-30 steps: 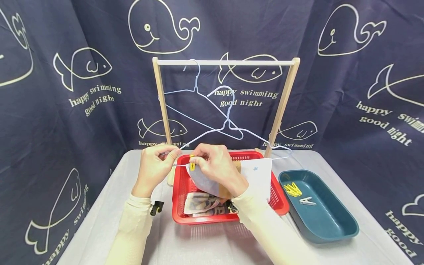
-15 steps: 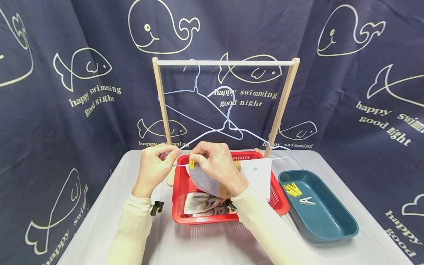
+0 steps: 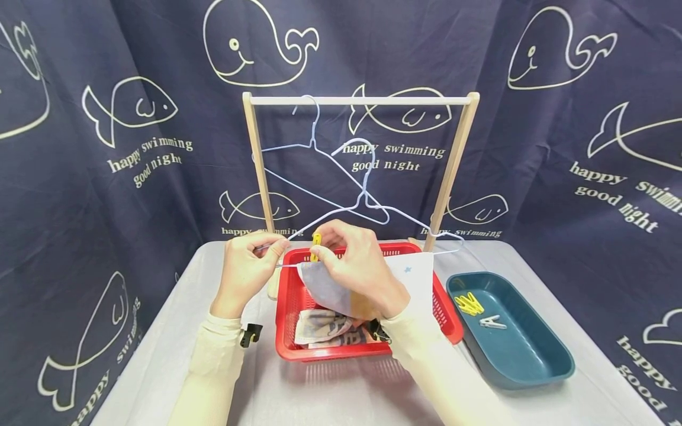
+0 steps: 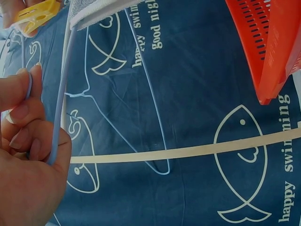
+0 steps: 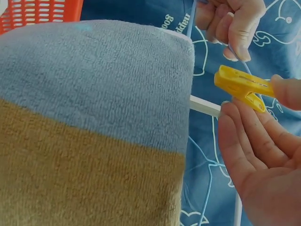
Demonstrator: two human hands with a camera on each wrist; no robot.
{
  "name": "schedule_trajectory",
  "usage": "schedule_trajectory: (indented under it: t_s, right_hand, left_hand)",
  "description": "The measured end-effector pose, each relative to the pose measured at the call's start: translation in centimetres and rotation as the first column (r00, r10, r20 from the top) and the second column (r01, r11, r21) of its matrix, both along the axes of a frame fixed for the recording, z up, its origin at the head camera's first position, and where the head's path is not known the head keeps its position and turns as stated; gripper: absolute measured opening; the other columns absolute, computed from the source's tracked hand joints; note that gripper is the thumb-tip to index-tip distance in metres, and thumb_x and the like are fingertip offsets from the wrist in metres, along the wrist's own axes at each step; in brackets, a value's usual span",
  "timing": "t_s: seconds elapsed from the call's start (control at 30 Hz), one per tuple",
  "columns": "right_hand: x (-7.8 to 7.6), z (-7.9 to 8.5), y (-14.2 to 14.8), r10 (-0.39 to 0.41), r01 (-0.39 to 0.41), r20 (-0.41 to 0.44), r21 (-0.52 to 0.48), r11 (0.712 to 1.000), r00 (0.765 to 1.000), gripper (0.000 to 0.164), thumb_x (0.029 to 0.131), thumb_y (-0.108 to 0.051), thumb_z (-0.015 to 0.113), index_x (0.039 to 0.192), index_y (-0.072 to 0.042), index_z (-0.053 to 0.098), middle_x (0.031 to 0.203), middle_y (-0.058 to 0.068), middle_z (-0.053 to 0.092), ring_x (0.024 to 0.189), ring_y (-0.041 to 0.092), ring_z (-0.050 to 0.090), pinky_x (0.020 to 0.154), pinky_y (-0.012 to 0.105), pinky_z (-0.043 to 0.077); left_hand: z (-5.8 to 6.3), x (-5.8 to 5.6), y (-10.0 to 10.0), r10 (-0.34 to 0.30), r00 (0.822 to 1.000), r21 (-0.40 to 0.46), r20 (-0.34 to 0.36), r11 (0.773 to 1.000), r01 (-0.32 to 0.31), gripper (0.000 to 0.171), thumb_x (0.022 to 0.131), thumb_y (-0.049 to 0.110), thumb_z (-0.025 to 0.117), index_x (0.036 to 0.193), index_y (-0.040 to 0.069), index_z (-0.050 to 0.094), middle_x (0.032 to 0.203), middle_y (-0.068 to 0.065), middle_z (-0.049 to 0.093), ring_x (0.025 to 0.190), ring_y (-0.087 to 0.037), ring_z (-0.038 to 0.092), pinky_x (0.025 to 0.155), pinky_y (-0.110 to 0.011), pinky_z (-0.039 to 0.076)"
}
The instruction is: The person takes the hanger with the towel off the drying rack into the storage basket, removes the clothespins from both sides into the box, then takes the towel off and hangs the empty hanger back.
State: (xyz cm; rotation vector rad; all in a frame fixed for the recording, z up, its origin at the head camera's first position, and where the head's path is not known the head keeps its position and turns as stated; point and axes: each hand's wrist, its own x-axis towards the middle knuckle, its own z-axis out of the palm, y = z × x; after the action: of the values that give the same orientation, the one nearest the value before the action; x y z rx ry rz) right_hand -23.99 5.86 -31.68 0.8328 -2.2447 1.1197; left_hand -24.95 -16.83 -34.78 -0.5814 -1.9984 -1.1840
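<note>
My left hand (image 3: 247, 269) grips the left corner of a pale blue wire hanger (image 3: 364, 198), held over the red basket. A towel hangs over the hanger's lower bar: one part is white (image 3: 418, 284), and the right wrist view shows grey-blue and brown terry cloth (image 5: 94, 89). In my right hand (image 3: 362, 263), thumb and fingers pinch a yellow clothespin (image 3: 317, 247). Seen from the right wrist, that clothespin (image 5: 242, 82) is apart from the towel, near the bar just beyond its edge. My right hand hides part of the towel in the head view.
Behind the hands stands a wooden rack with a white rail (image 3: 362, 101); another blue hanger (image 3: 314, 127) hangs there. Folded cloths (image 3: 322, 325) lie in the red basket (image 3: 282, 302). At right, a teal tray (image 3: 543, 361) holds yellow clothespins (image 3: 469, 303) and a white one (image 3: 492, 322).
The right hand has shifted slightly up and right, and the yellow clothespin it pinches has come up off the towel's corner. The left hand keeps its grip on the hanger.
</note>
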Motion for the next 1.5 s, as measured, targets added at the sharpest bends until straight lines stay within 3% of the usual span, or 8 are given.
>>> schedule_trajectory:
  t_s: [0.23, 0.63, 0.8, 0.97, 1.17, 1.33, 1.5]
  right_hand:
    - [0.5, 0.2, 1.0, 0.018, -0.018, -0.016, -0.035, 0.999, 1.000, 0.020, 0.089, -0.016, 0.080, 0.106, -0.013, 0.071, 0.092, -0.004, 0.075, 0.082, 0.006, 0.072, 0.079, 0.030, 0.060]
    - [1.9, 1.1, 4.4, -0.013, 0.000, -0.103, -0.120, 0.993, 0.995, 0.026, 0.087, -0.013, 0.083, 0.111, -0.008, 0.074, 0.091, -0.001, 0.076, 0.081, 0.009, 0.073, 0.076, 0.026, 0.060]
    - [2.8, 1.8, 6.5, -0.056, 0.038, -0.128, -0.137, 0.990, 0.990, 0.025, 0.087, -0.007, 0.081, 0.111, -0.008, 0.074, 0.092, 0.000, 0.076, 0.084, 0.010, 0.073, 0.077, 0.022, 0.059]
    - [3.9, 2.8, 9.3, -0.155, 0.131, -0.153, -0.158, 0.979, 0.976, 0.027, 0.086, -0.003, 0.082, 0.112, -0.007, 0.074, 0.092, 0.001, 0.077, 0.084, 0.005, 0.072, 0.080, 0.019, 0.057]
    - [5.4, 3.7, 12.8, -0.308, 0.279, -0.148, -0.190, 0.941, 0.940, 0.030, 0.086, -0.003, 0.082, 0.116, -0.007, 0.075, 0.096, 0.006, 0.077, 0.087, -0.005, 0.068, 0.085, 0.012, 0.052]
    - [6.3, 3.4, 15.6, -0.477, 0.457, -0.078, -0.189, 0.869, 0.876, 0.027, 0.090, -0.012, 0.080, 0.116, -0.011, 0.076, 0.098, 0.002, 0.076, 0.088, -0.008, 0.067, 0.087, 0.007, 0.048]
    - [6.3, 1.9, 18.2, -0.584, 0.581, 0.007, -0.122, 0.805, 0.812, 0.027, 0.092, -0.023, 0.078, 0.118, -0.017, 0.074, 0.101, 0.002, 0.076, 0.087, -0.013, 0.062, 0.085, 0.003, 0.044]
  left_hand:
    - [0.0, 0.0, 0.0, 0.010, 1.000, 0.002, -0.004, 1.000, -0.010, 0.005, 0.087, 0.008, 0.081, 0.089, 0.012, 0.083, 0.079, 0.003, 0.074, 0.065, -0.012, 0.058, 0.056, -0.017, 0.044]
    - [-0.1, -0.1, 0.2, 0.010, 1.000, 0.017, 0.017, 1.000, -0.010, 0.006, 0.087, 0.008, 0.081, 0.090, 0.012, 0.083, 0.078, 0.003, 0.074, 0.064, -0.012, 0.059, 0.057, -0.017, 0.045]
    - [-0.2, -0.1, 0.2, 0.002, 1.000, 0.023, 0.018, 1.000, -0.003, 0.007, 0.089, 0.007, 0.079, 0.091, 0.013, 0.083, 0.079, 0.002, 0.075, 0.065, -0.012, 0.060, 0.057, -0.017, 0.046]
    - [-0.2, -0.2, 0.2, 0.002, 1.000, 0.023, 0.011, 1.000, -0.003, 0.007, 0.089, 0.007, 0.079, 0.091, 0.013, 0.084, 0.079, 0.002, 0.075, 0.064, -0.011, 0.059, 0.056, -0.017, 0.045]
    - [-0.2, -0.2, 0.2, 0.001, 1.000, 0.027, 0.014, 1.000, -0.002, 0.007, 0.088, 0.007, 0.080, 0.092, 0.013, 0.084, 0.078, 0.002, 0.075, 0.063, -0.011, 0.059, 0.056, -0.017, 0.045]
    - [-0.2, -0.2, 0.3, 0.003, 1.000, 0.029, 0.014, 1.000, -0.003, 0.007, 0.089, 0.008, 0.080, 0.092, 0.012, 0.084, 0.079, 0.001, 0.075, 0.064, -0.011, 0.059, 0.056, -0.016, 0.045]
    - [-0.2, -0.2, 0.3, 0.010, 1.000, 0.014, 0.013, 1.000, -0.011, 0.005, 0.088, 0.008, 0.080, 0.092, 0.011, 0.083, 0.077, 0.001, 0.073, 0.060, -0.011, 0.056, 0.053, -0.018, 0.043]
